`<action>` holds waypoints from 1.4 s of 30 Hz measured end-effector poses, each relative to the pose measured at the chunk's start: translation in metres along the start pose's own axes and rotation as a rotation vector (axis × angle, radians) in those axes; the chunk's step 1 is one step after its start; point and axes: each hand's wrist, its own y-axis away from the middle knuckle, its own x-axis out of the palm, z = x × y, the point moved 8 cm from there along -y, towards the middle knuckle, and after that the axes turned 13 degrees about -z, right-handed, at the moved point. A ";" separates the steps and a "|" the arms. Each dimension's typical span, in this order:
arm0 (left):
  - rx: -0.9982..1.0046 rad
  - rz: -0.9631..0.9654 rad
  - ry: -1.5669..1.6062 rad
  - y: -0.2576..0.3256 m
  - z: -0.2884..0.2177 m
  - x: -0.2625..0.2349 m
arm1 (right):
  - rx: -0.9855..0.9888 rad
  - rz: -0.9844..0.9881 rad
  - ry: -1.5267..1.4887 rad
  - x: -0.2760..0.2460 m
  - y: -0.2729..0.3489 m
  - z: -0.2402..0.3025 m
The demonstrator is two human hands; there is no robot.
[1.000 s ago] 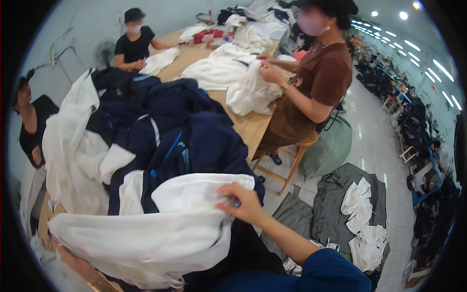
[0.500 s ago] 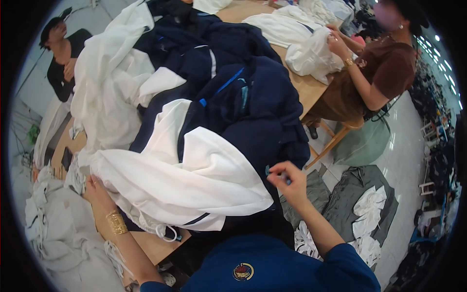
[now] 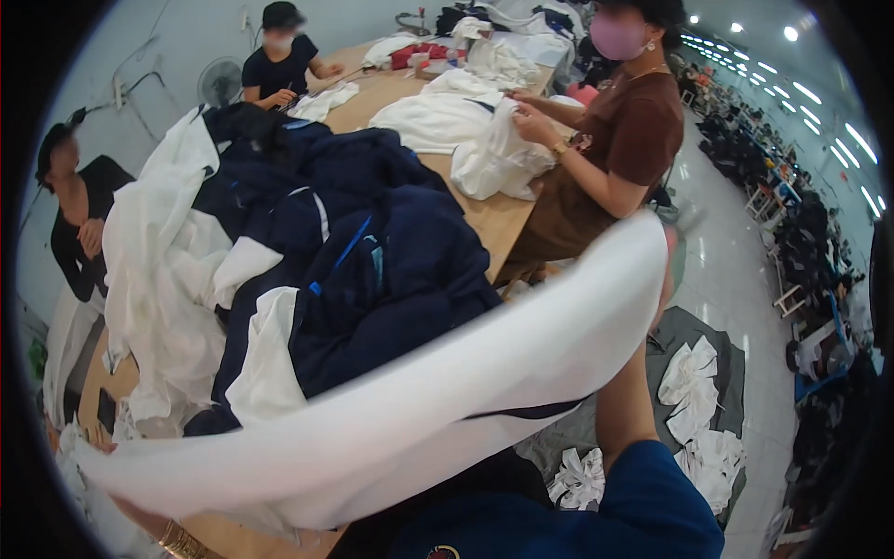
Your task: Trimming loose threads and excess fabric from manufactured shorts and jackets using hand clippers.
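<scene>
A white garment (image 3: 391, 410) with a dark stripe is stretched in a long slant across the front, blurred along its upper edge. My left hand (image 3: 102, 447) grips its lower left end, the fingers mostly covered by cloth. At the raised right end, my right hand (image 3: 667, 270) is closed on the garment's edge, largely behind the fabric and smeared by motion. Just beyond the cloth lies a heap of navy garments (image 3: 391, 242) with bright blue trim. More white fabric (image 3: 168, 270) is draped over the heap's left side.
A wooden table (image 3: 475, 200) runs away from me. To the right, a person in brown (image 3: 624, 121) handles white cloth. Another person (image 3: 279, 65) works at the far side, and one (image 3: 79, 205) is at the left. Grey cloth (image 3: 722, 335) with white pieces lies on the floor.
My right hand has gone from empty beside the garment to holding its end, raised up and right. The garment is now pulled out long between both hands. The view has tilted up.
</scene>
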 end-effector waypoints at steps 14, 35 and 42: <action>-0.140 -0.573 -0.510 0.009 0.101 0.033 | 0.110 -0.010 0.770 -0.020 -0.079 -0.228; -0.402 0.039 0.267 0.115 -0.007 0.348 | 0.237 0.631 0.792 0.073 0.100 -0.201; -0.580 -0.216 0.403 0.113 0.014 0.315 | 0.009 0.605 1.015 0.060 0.081 -0.196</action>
